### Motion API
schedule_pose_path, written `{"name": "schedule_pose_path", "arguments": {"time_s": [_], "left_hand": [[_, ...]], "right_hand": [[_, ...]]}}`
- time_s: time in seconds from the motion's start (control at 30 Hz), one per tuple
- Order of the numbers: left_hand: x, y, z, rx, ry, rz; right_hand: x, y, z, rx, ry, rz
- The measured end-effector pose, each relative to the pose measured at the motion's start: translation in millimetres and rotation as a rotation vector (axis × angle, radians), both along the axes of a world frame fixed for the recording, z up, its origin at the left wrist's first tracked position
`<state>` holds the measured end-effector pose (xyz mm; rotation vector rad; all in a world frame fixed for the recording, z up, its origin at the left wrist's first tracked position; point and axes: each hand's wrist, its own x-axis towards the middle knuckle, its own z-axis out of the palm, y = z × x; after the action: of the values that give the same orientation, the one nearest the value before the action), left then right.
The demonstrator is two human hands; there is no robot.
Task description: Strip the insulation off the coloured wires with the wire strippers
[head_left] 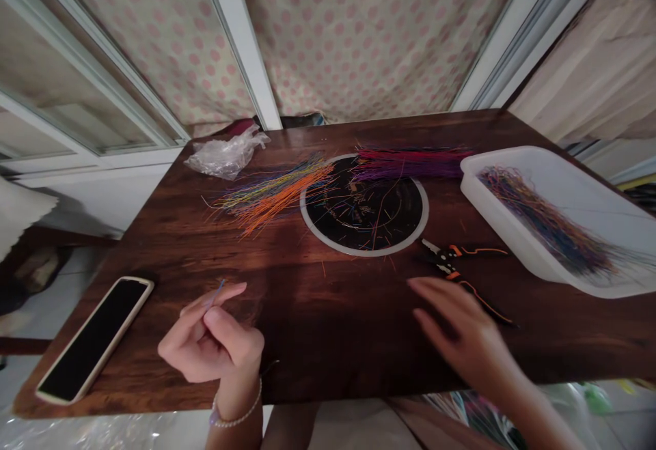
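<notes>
**Left hand (208,341):** near the table's front edge, just right of the phone; wrist bears a beaded bracelet (236,413).
**Left fingers (225,293):** thumb and forefinger pinched closed on a short blue wire strand (219,291); other fingers curled in.
**Right hand (464,327):** over the table's front right area, just beside the pliers.
**Right fingers (425,293):** extended and slightly spread, holding nothing visible; contact with the table cannot be told.
**Wire stripping pliers (451,259):** orange-and-black handles, lying on the table, nearest the right fingers.
**Wooden table (318,361):** dark reddish-brown; a broad stretch of wood lies between the hands.
**Table edges:** front edge runs just below both hands; the left corner lies beyond the phone.
**Phone (95,339):** beige case, black screen, lying near the left edge.
**Round black mat (363,207):** white rim, loose thin strands on it, centered toward the far side.
**Multicolored wire strands (274,194):** mostly orange, fanned out left of the mat, touching its rim.
**Red-purple strand bundle (410,163):** lying along the mat's far side.
**White plastic tray (492,194):** at right, overhanging the table edge, holding a long heap of multicolored strands (548,221).
**Clear plastic bag (225,156):** crumpled at the far edge.
</notes>
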<state>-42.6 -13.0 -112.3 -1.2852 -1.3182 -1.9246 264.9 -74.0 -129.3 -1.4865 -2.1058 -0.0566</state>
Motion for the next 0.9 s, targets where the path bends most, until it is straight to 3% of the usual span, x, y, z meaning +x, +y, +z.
{"name": "schedule_pose_path", "arguments": {"time_s": [0.1, 0.17, 0.23, 0.37, 0.53, 0.63, 0.7, 0.83, 0.9], "left_hand": [[-1, -1, -1.1, -0.004, 0.019, -0.042], [-1, -1, -2.5, -0.026, 0.028, -0.039], [-1, -1, -3.9, 0.002, 0.055, -0.045], [-2, -1, -4.1, 0.045, 0.107, -0.099], [-1, -1, -1.3, 0.077, 0.073, -0.122], [1, 1, 0.1, 0.139, 0.053, -0.089], [1, 1, 1.5, 0.102, 0.044, -0.083], [0, -3, 3.3, 0.013, 0.026, -0.082], [-2, -5, 2.3, 0.005, 0.028, -0.078]], "right_hand": [[-61, -4, 4.0, -0.288, -0.025, 0.529], [-95, -7, -0.7, -0.395, -0.063, 0.729], [-115, -8, -9.2, -0.416, -0.109, 0.819], [-112, 5, -24.3, -0.363, -0.166, 0.737], [-54, 38, -21.2, -0.340, -0.185, 0.421], [-24, 39, -11.9, -0.315, -0.193, 0.319], [-16, 28, -8.1, -0.308, -0.220, 0.353], [-18, 14, -11.3, -0.336, -0.290, 0.566], [-21, 21, -14.8, -0.345, -0.295, 0.535]]}}
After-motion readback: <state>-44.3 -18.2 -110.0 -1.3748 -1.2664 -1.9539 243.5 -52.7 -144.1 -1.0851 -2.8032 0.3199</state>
